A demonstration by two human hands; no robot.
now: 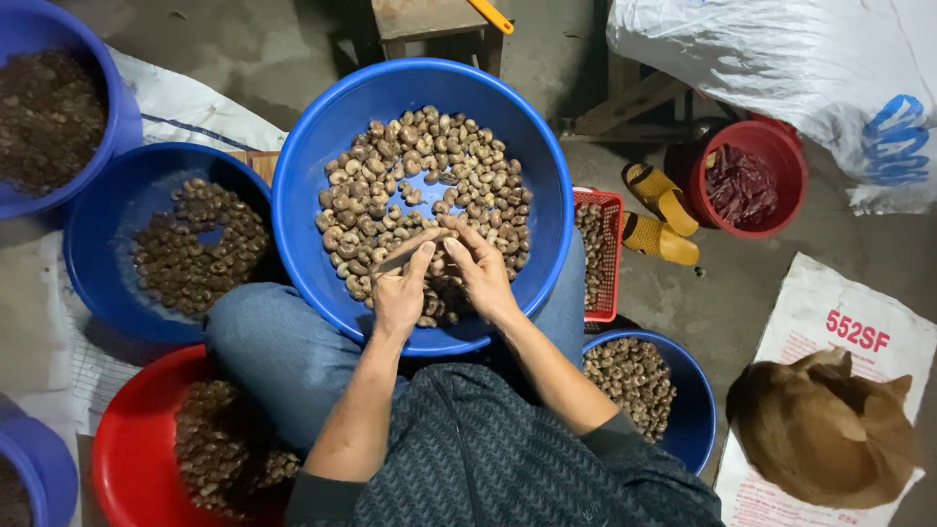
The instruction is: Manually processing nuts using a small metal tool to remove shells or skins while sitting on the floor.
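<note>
Your left hand [398, 293] is clamped on a thin blade [402, 254] whose long axis points up-right toward your right hand [480, 268], which pinches a nut over the blue basin [303, 234] on your lap

nut bowl [322, 176] on lap | second bowl [107, 224] to its left | basket [613, 210] right | cat [820, 429] far right on sack [859, 332]

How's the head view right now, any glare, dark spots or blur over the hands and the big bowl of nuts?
Head view: hands sharp, left hand and right hand evenly lit over the blue basin; mild sheen on its rim; the red basin sits in shadow; frame corners darken; white sack is bright but not blown out.
</note>
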